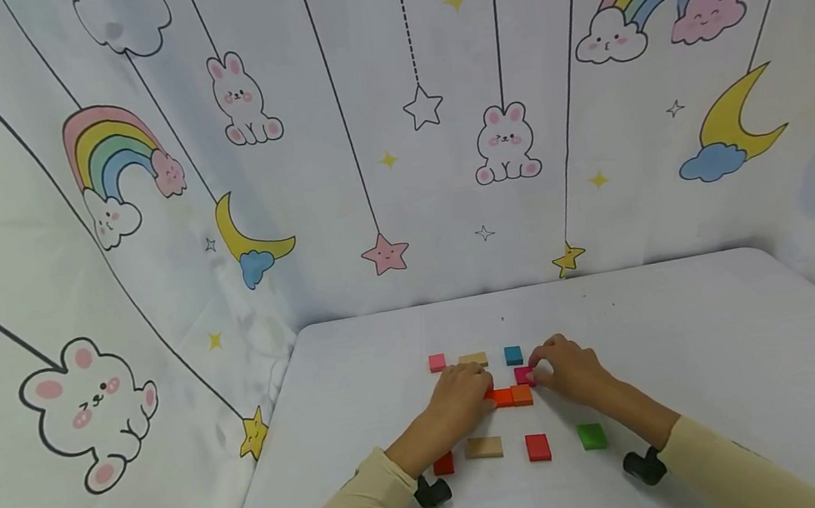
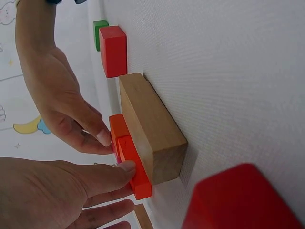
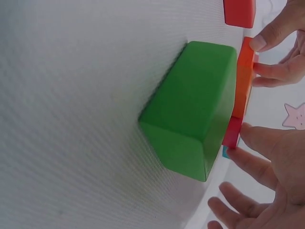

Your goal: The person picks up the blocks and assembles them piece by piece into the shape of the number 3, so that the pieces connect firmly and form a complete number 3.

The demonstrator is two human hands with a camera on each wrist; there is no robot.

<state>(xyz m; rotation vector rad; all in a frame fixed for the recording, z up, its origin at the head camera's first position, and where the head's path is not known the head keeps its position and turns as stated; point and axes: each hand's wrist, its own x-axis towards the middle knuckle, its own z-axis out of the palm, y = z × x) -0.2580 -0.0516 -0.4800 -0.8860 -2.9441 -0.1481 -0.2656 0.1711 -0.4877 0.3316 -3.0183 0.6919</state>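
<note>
Side by side in the middle of the table lie a red-orange block [image 1: 501, 398] and an orange block [image 1: 522, 395]. My left hand [image 1: 462, 399] pinches the red-orange block, thumb [image 2: 126, 167] on the near face and fingers behind it. My right hand [image 1: 570, 371] pinches a crimson block [image 1: 524, 375] between thumb and index finger, just behind the orange block. In the right wrist view the crimson block [image 3: 232, 132] sits close against the end of the orange row. Part of another red block [image 1: 490, 384] shows by the left fingertips, mostly hidden.
Behind the hands stand a pink block [image 1: 437, 363], a tan block [image 1: 473, 359] and a blue block [image 1: 513, 355]. Nearer are a dark red block [image 1: 443, 464], a tan block [image 1: 484, 447], a red block [image 1: 538, 447] and a green block [image 1: 592, 436], on a white table [image 1: 687, 323].
</note>
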